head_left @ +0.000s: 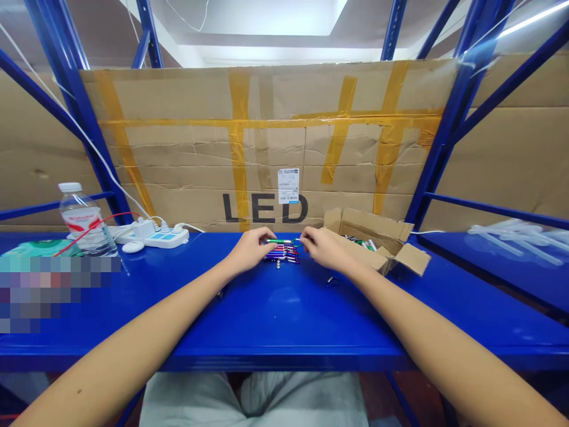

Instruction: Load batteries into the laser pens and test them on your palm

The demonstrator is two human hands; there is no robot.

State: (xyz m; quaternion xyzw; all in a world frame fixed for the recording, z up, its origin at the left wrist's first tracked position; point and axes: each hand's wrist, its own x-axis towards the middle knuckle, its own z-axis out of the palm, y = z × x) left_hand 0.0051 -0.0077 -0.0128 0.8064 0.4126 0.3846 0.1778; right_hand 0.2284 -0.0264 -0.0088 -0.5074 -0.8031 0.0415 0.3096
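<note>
My left hand (253, 249) is closed, thumb and fingers around the left end of a green pen (281, 241). At the pen's right end, the fingers of my right hand (320, 245) are pinched together; what lies between them is too small to make out. Just below the green pen, several purple, blue and red pens (284, 254) lie side by side on the blue table (275, 320). Small silver parts (278, 264) sit in front of this row. A dark, shiny clip-like piece (331, 281) rests below my right hand.
An open cardboard box (377, 228) of pens stands right of my right hand. A white power strip (164, 237) and a plastic water bottle (86, 219) are at the left. Clear plastic tubes (520, 234) lie far right. A large cardboard sheet (191, 154) closes off the back.
</note>
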